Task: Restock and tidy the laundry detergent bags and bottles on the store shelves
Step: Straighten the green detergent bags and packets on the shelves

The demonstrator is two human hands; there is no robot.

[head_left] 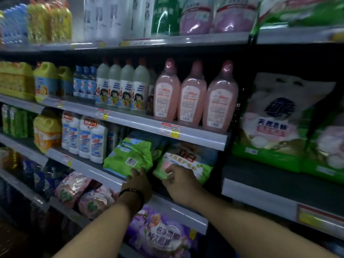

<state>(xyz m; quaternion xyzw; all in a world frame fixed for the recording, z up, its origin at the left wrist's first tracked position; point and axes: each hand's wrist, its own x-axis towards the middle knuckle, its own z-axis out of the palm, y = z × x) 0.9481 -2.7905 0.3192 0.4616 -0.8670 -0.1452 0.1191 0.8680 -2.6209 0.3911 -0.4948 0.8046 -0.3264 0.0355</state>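
Two green detergent bags lie side by side on the third shelf [96,172]. My left hand [138,183], a dark band on its wrist, grips the lower right edge of the left green bag [128,155], which shows a barcode. My right hand [178,181] pinches the lower left corner of the right green bag [186,164], which has red and white print. Three pink bottles [191,97] stand on the shelf above. White bottles with blue labels [89,138] stand left of the bags.
A large white and green bag [275,123] leans on the neighbouring shelf unit to the right. Pink bags [81,192] and a purple bag [162,233] lie on the shelf below. Price tags [170,129] hang on the shelf rails. Yellow jugs [46,81] stand at left.
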